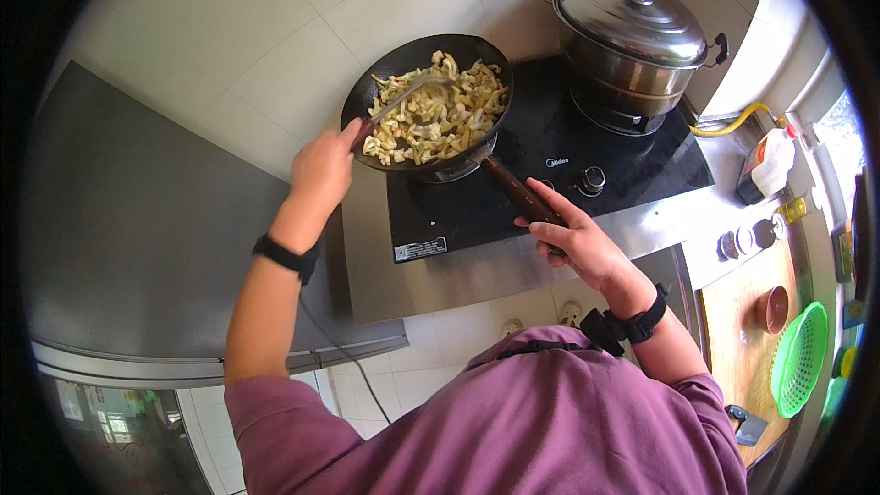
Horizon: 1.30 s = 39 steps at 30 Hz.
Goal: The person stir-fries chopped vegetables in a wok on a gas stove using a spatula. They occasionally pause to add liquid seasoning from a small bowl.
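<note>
Cauliflower pieces [430, 113] are spread over the inside of a black wok [357, 96] on the left burner. My left hand [323, 165] grips the dark wooden handle of a metal spatula [405, 94]. Its blade end lies among the cauliflower and is partly hidden. My right hand [574, 234] is closed around the wok's brown wooden handle [519, 189], which points towards me. The wok looks slightly tilted over the burner.
A lidded steel steamer pot [629, 48] stands on the right burner of the black glass gas hob [481, 220]. At right are a plastic bottle [766, 161], a yellow hose [732, 127], a brown bowl [771, 309], a green basket [799, 361] and a cleaver [748, 425]. A grey cabinet-like surface [151, 234] borders the left.
</note>
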{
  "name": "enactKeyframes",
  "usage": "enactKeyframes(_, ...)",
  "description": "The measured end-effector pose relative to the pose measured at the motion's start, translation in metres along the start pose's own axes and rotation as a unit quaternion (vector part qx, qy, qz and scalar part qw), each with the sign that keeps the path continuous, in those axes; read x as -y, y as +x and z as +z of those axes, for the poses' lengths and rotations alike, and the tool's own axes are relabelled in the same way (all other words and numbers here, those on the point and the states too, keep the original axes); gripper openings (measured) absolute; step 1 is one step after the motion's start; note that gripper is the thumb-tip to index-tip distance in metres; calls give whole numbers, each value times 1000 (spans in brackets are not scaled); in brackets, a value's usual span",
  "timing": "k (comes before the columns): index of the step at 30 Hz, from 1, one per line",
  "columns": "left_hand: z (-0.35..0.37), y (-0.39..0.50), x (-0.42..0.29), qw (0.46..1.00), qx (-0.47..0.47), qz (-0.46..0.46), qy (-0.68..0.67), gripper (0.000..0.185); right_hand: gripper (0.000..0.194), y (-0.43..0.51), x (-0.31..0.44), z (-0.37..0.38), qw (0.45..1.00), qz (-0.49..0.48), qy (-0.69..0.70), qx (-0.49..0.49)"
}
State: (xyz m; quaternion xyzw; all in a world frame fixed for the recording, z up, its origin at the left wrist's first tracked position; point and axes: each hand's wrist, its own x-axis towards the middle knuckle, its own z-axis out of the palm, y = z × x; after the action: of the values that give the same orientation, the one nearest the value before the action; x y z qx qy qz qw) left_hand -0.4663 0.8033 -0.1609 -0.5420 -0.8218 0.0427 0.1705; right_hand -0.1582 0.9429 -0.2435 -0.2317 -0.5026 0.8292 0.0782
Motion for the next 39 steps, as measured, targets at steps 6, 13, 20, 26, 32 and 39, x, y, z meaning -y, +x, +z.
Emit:
enactKeyframes(6, -62, -75, 32, 998, 47, -43, 7, 47, 66, -1, 2, 2, 1000, 11, 13, -10)
enactKeyframes(13, -91, -88, 17, 993, 76, -52, -67, 42, 67, -1, 4, -1, 1000, 11, -8, -4)
enactKeyframes(20, -22, -15, 11, 983, 8, -75, -165, 41, 66, -1, 5, -1, 1000, 16, -11, -6)
enactKeyframes(26, -16, 1, -7, 995, -23, 40, -93, 42, 66, 0, 5, 0, 1000, 18, -17, -15)
enactKeyframes(32, -46, -54, 33, 997, 27, -26, -66, 41, 66, 0, 4, 0, 1000, 20, -2, -11)
enactKeyframes(39, -12, -40, 83, 964, 17, -164, -208, 38, 67, 0, 5, 1, 1000, 17, -15, -8)
